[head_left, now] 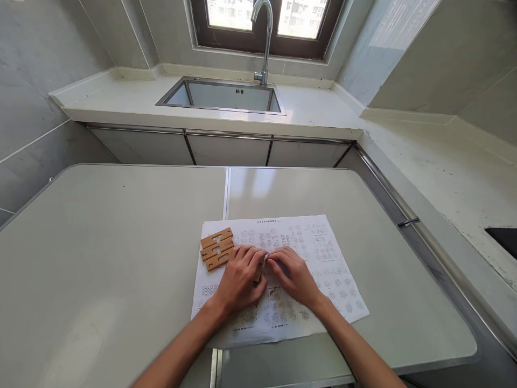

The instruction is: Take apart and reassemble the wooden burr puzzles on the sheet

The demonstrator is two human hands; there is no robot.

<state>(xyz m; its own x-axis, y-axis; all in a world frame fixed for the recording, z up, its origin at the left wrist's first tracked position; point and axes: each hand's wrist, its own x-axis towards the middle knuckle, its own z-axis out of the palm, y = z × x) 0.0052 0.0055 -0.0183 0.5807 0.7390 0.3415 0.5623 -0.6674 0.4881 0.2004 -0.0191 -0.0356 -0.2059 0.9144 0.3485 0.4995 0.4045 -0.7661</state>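
A printed instruction sheet [323, 253] with many small diagrams lies on the grey table [121, 242]. Three flat wooden puzzle pieces [217, 248] with cut slots lie side by side at the sheet's upper left corner. My left hand [240, 277] rests on the sheet just right of them, fingers curled around a small wooden piece [257, 277] that is mostly hidden. My right hand [293, 275] lies beside it, fingertips pinched together and meeting the left hand's fingertips. What the right fingers pinch is too small to make out.
Beyond the table runs a white counter [315, 110] with a steel sink [221, 96] and a tall tap [264, 40] under a window. The counter continues along the right side. A seam [226, 188] splits the table into two halves.
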